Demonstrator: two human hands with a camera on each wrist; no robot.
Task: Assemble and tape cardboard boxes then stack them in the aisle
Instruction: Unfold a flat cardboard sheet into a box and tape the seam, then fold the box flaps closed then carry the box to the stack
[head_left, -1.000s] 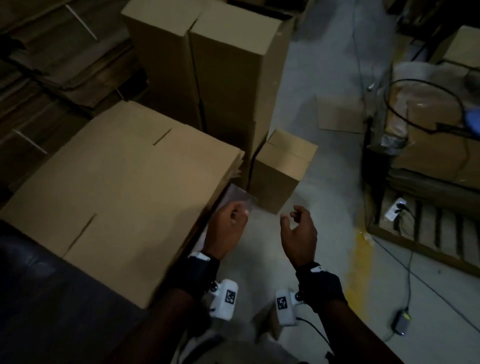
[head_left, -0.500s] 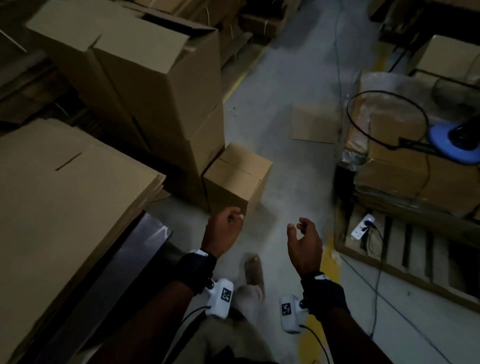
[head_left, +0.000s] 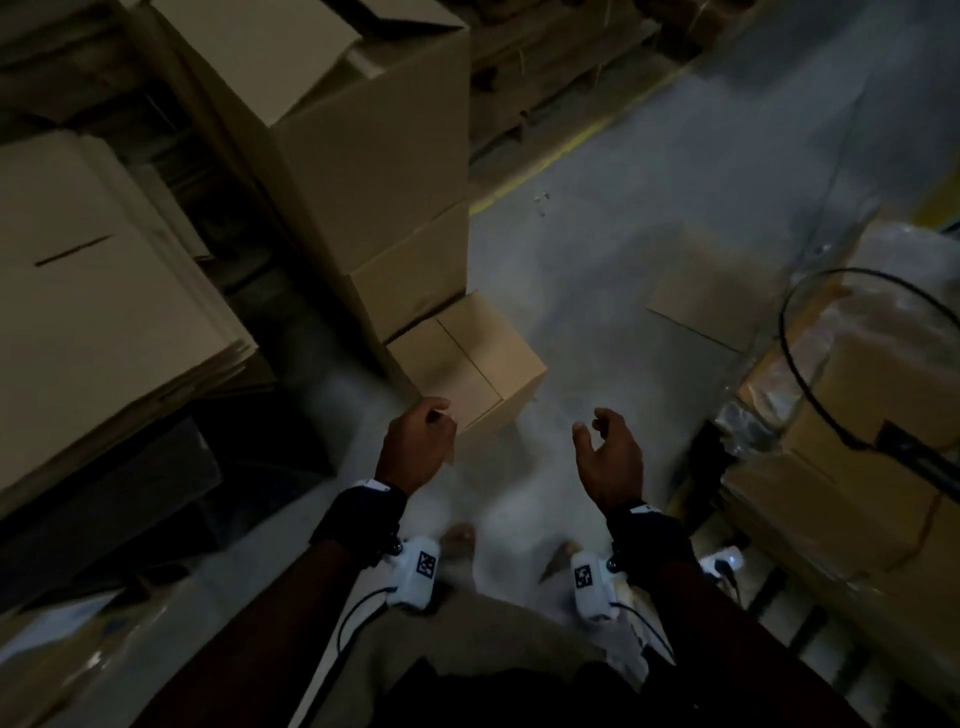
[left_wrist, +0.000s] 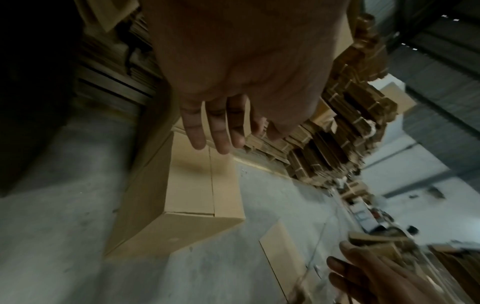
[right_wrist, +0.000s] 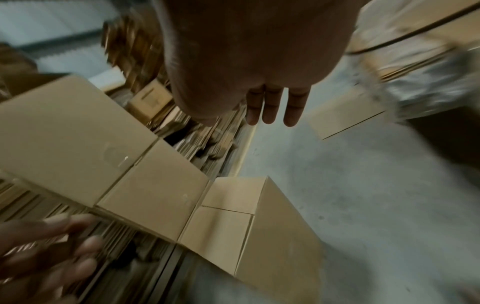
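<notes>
Both hands empty, left hand (head_left: 415, 447) and right hand (head_left: 608, 462) loosely curled. Small box (head_left: 467, 364) just ahead of the left, stacked boxes (head_left: 374, 171) behind it. Bare floor (head_left: 597, 260) ahead of the right.

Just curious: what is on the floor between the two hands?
Nothing: between the left hand and right hand the head view shows only bare grey floor.

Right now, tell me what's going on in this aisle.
A person stands over a small closed box on the concrete floor, beside a tall stack of boxes. Both hands are empty: the left hand and right hand hang above the floor with fingers loosely curled, near the small box but not touching it. A pile of flat cardboard lies to the left, and wrapped cartons sit on the right. No tape is visible.
</notes>
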